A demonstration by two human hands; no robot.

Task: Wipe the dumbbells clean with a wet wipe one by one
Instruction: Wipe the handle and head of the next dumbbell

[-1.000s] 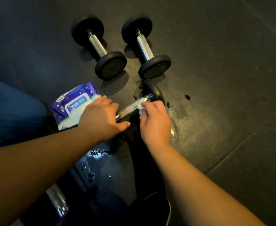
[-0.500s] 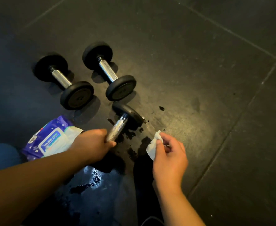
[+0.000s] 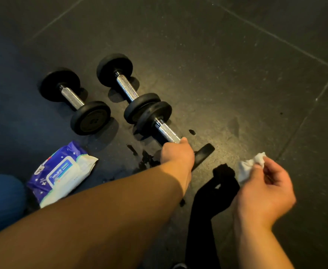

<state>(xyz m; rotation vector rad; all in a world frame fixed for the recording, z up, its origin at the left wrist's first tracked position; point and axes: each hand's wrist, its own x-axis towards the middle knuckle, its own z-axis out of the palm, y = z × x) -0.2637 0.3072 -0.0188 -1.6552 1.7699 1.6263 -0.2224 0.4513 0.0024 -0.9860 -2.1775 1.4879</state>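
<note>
While the left hand (image 3: 176,154) grips the third dumbbell's (image 3: 166,131) handle on the dark tiled floor (image 3: 236,74), its far plate touches the middle dumbbell (image 3: 127,88). Right of it, the right hand (image 3: 266,189) pinches a wet wipe (image 3: 250,166) above dark wet spots (image 3: 145,158).

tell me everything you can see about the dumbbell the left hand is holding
The dumbbell has black round weight ends that look rubbery and a shiny knurled metal bar. The left hand grips the bar near its near end. Its far end sits against the end of the next dumbbell, over a dark floor with wet spots.
</note>
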